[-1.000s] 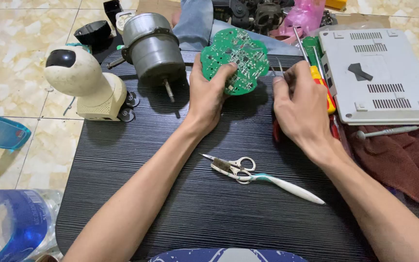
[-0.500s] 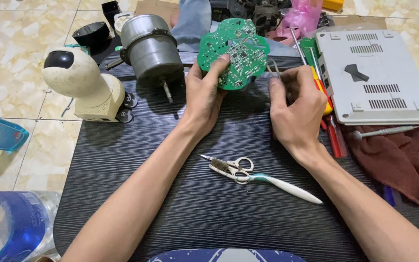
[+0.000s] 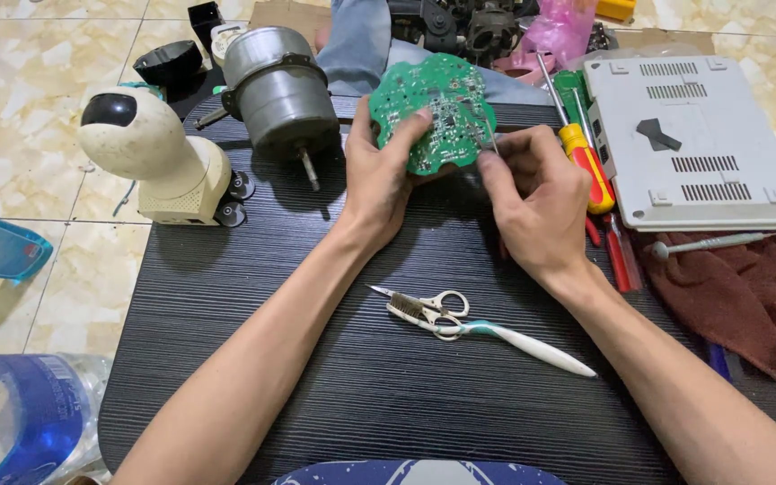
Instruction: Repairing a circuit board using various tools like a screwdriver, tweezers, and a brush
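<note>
The left hand [image 3: 386,184] grips the green circuit board [image 3: 435,121] by its lower left edge, thumb laid across the component face, remaining fingers hidden behind it. The hand is closed firmly on the board and carries it clear of the black tabletop [image 3: 316,377]. Compared with one second ago, the board is lifted and tipped more steeply toward the camera; it lay lower and flatter then.

The right hand [image 3: 536,202] is pinched shut on a thin metal tool [image 3: 490,135], apparently tweezers or a probe, though the type cannot be confirmed. Its tip meets the board's right portion. This hand has moved in from the board's right to its edge, so contact with the board face is now established. Judgement: fine work on the board's components is in hand, with the board steadied for it.

Relative to the board: a grey electric motor [image 3: 278,90] lies just to its left, shaft pointing toward the viewer. Further left stands a cream dome camera [image 3: 150,157]. Right of the board, a red-and-yellow screwdriver [image 3: 581,162] lies beside a grey plastic casing [image 3: 693,144], which rests on a brown cloth [image 3: 729,287]. Below the board, between the forearms, small scissors [image 3: 428,308] and a white-handled brush [image 3: 505,334] lie touching, unmoved.
</note>
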